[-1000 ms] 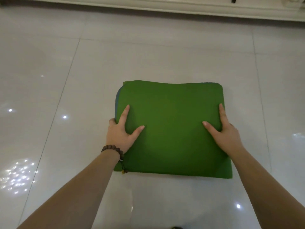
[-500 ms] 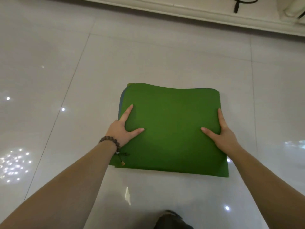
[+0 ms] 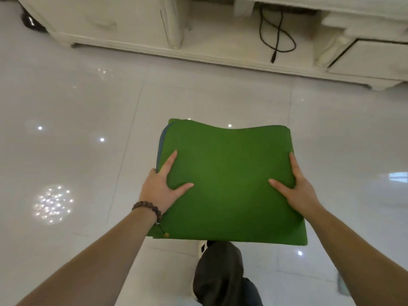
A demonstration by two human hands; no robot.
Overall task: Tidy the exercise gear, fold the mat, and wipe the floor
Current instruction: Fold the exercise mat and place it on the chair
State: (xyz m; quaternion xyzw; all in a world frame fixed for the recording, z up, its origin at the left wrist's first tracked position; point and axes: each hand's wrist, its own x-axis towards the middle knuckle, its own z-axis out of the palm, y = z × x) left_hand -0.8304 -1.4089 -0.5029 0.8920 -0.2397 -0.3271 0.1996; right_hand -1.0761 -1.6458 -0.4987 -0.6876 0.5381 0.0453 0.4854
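Observation:
The folded green mat (image 3: 229,180), with a blue underside edge showing at its left, is lifted off the white tiled floor in front of me. My left hand (image 3: 162,184), with a bead bracelet at the wrist, grips the mat's left edge: thumb and forefinger lie on top, the other fingers are hidden underneath. My right hand (image 3: 297,188) grips the right edge the same way, thumb spread on the top face. The mat sags slightly along its far edge.
A white low cabinet (image 3: 123,25) runs along the far side, with a black cable (image 3: 276,34) hanging in its open middle bay. Glossy floor tiles (image 3: 66,129) spread left and right. My leg and shoe (image 3: 217,272) show below the mat.
The mat has come up off the floor, held by both hands at its sides. The view has risen and tipped forward, bringing the cabinet and my leg into sight.

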